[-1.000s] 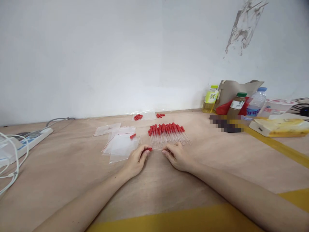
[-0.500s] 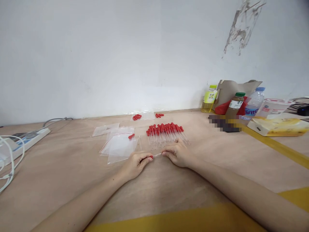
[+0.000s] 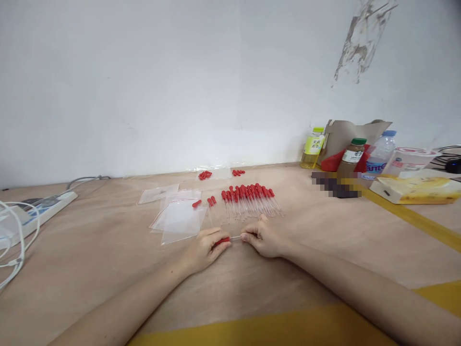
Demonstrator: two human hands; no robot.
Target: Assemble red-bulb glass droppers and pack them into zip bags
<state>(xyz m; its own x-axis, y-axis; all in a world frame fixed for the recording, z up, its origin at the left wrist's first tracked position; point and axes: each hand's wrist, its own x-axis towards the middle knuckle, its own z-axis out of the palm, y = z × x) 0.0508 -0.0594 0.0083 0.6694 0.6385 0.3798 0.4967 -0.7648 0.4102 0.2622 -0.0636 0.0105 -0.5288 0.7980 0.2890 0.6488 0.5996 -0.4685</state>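
Between the fingers and thumb of my left hand is a red rubber bulb. A thin clear glass tube runs from the bulb to my right hand, which pinches it by its other end. Just beyond my hands lies a row of droppers, their red bulbs pointing away from me. Two more droppers lie a little left of that row. A single loose red bulb rests on the clear plastic bags.
Farther back, loose red bulbs lie in two small groups by a clear bag. A power strip with white cables is at the left. Drink bottles, a paper bag and a tissue pack stand at the right.
My hands have come slightly toward me, and my left fingers show more of the red bulb. Two droppers left of the row, hidden before except for their tubes, now show red bulbs.
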